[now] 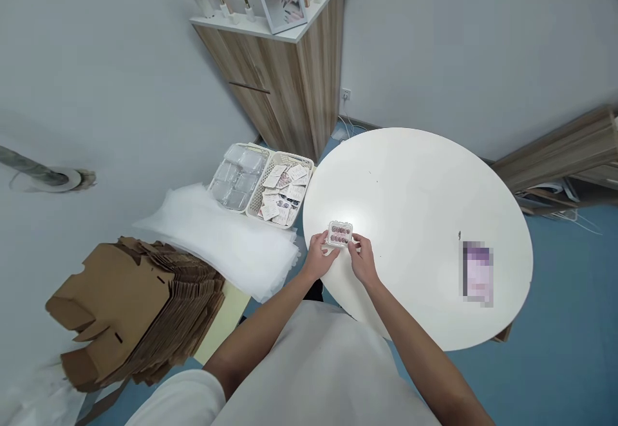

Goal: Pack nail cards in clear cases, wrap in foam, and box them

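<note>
Left hand [319, 259] gripping left side of small clear case [340, 233], right hand [363, 260] gripping right side; case showing two rows of reddish ovals between hands. White table [410, 201] spreading ahead and right. White sheets [226, 239] lying left of left hand; loose cards [284, 193] lying ahead-left. Flattened cardboard [132, 304] standing farther left. Wooden cabinet [275, 72] standing well ahead.

There are two hands [320, 257] [363, 261], one case [340, 233], two baskets [262, 149] [294, 157].
</note>
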A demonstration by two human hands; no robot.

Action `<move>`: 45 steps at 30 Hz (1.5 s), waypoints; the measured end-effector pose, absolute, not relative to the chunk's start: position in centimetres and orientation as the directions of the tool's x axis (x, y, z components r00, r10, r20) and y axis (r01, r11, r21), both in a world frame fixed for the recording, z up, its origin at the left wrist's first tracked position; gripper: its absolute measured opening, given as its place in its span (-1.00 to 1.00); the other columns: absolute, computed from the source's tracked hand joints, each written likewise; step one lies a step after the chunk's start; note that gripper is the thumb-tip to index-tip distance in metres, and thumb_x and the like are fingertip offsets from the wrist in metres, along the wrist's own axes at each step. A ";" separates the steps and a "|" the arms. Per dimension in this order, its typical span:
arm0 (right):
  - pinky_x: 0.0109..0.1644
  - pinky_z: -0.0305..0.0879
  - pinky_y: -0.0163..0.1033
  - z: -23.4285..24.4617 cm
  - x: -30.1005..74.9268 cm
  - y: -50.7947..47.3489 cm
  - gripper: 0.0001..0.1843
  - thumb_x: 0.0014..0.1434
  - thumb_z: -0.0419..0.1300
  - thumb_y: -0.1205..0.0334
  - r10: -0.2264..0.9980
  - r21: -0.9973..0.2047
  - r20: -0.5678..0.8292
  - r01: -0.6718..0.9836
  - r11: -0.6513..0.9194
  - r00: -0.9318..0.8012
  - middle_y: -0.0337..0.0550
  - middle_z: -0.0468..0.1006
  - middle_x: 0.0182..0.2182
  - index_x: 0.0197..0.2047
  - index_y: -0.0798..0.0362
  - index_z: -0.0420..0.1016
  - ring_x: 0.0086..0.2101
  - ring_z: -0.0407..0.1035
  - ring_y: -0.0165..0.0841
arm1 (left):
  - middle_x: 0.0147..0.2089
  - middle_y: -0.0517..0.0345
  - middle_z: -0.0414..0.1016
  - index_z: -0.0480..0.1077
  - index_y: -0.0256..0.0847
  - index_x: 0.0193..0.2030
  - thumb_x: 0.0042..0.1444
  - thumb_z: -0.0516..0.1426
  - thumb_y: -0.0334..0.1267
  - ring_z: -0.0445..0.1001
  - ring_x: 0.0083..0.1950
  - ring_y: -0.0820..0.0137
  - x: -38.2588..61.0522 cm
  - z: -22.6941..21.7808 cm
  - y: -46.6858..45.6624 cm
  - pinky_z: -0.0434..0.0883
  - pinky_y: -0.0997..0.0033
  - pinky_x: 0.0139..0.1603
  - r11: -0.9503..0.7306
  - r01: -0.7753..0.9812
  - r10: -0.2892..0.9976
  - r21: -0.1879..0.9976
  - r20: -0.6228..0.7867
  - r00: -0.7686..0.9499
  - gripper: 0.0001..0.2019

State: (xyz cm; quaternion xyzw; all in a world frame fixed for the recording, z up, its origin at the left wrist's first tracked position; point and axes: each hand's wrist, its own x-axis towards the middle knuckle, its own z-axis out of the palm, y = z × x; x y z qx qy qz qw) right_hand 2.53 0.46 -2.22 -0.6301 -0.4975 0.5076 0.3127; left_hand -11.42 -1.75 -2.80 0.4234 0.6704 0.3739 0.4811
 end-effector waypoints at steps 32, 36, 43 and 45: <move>-0.35 0.23 -0.25 -6.4 -5.6 9.2 -0.60 -0.13 0.03 0.22 0.903 -0.850 -0.428 0.353 -0.390 -0.032 -0.19 0.40 -0.35 -0.14 0.01 0.34 -0.40 0.27 -0.35 | 0.16 -0.04 0.04 0.01 -0.14 0.15 -0.02 0.09 -0.14 0.10 0.18 0.22 -18.7 -7.3 6.7 0.15 0.28 0.09 0.462 0.334 0.886 0.822 -0.446 -0.129 -0.42; -0.35 0.23 -0.26 -6.4 -5.7 9.2 -0.60 -0.14 0.04 0.20 0.907 -0.853 -0.420 0.351 -0.386 -0.024 -0.17 0.40 -0.34 -0.15 0.03 0.34 -0.38 0.27 -0.34 | 0.15 -0.04 0.05 0.01 -0.15 0.15 -0.02 0.10 -0.15 0.10 0.18 0.23 -18.6 -7.4 6.7 0.15 0.27 0.09 0.447 0.344 0.894 0.826 -0.427 -0.136 -0.42; -0.32 0.25 -0.25 -6.5 -5.7 9.2 -0.59 -0.12 0.05 0.19 0.907 -0.860 -0.420 0.337 -0.383 -0.041 -0.14 0.39 -0.27 -0.13 0.03 0.33 -0.36 0.28 -0.35 | 0.18 -0.05 0.00 -0.04 -0.15 0.17 0.01 0.07 -0.12 0.06 0.20 0.22 -18.7 -7.5 6.6 0.12 0.24 0.12 0.426 0.334 0.904 0.841 -0.414 -0.110 -0.41; -0.29 0.26 -0.24 -6.5 -5.7 9.1 -0.55 -0.12 0.07 0.18 0.898 -0.850 -0.440 0.336 -0.406 -0.027 -0.13 0.38 -0.23 -0.09 0.02 0.30 -0.33 0.29 -0.34 | 0.18 -0.06 -0.01 -0.04 -0.15 0.17 0.01 0.07 -0.12 0.06 0.20 0.21 -18.7 -7.4 6.5 0.13 0.23 0.12 0.426 0.330 0.904 0.843 -0.413 -0.111 -0.40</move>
